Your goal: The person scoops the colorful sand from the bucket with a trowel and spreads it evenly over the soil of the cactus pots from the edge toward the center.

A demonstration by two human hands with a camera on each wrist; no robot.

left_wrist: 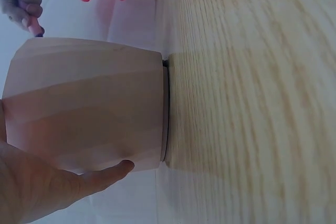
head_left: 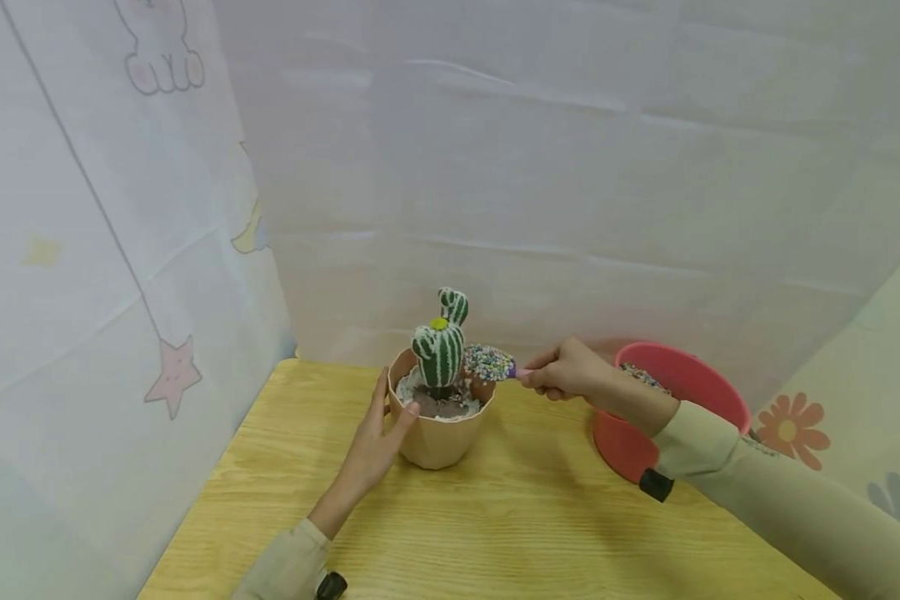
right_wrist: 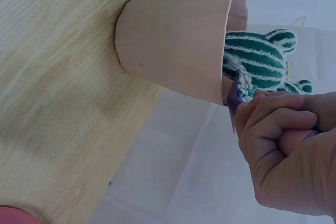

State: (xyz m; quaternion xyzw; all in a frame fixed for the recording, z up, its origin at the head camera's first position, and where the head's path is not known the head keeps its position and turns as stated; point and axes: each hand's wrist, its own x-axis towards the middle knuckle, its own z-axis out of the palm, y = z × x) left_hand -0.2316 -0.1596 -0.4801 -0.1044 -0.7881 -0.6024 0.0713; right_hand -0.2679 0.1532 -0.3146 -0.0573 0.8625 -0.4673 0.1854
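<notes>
A knitted-looking green cactus with white stripes and a yellow flower (head_left: 440, 346) stands upright in a beige faceted pot (head_left: 438, 442). My left hand (head_left: 371, 442) rests against the pot's left side, fingers fairly straight along the outer wall and thumb at the front rim. With my right hand (head_left: 566, 371) I grip the pink handle of a small purple scoop (right_wrist: 234, 98). Small multicoloured pebbles (head_left: 487, 363) heap on the scoop, which is over the pot's right rim beside the cactus. Inside the pot, white fluffy material (head_left: 408, 390) surrounds a grey-brown patch, with a few pebbles at the right.
A red bucket (head_left: 626, 446) holding more multicoloured pebbles (head_left: 645, 377) stands at the right, partly behind my right forearm. Pot and bucket are on a wood-grain table (head_left: 450, 533). Pale printed cloth (head_left: 555, 167) hangs close behind the table and along both sides.
</notes>
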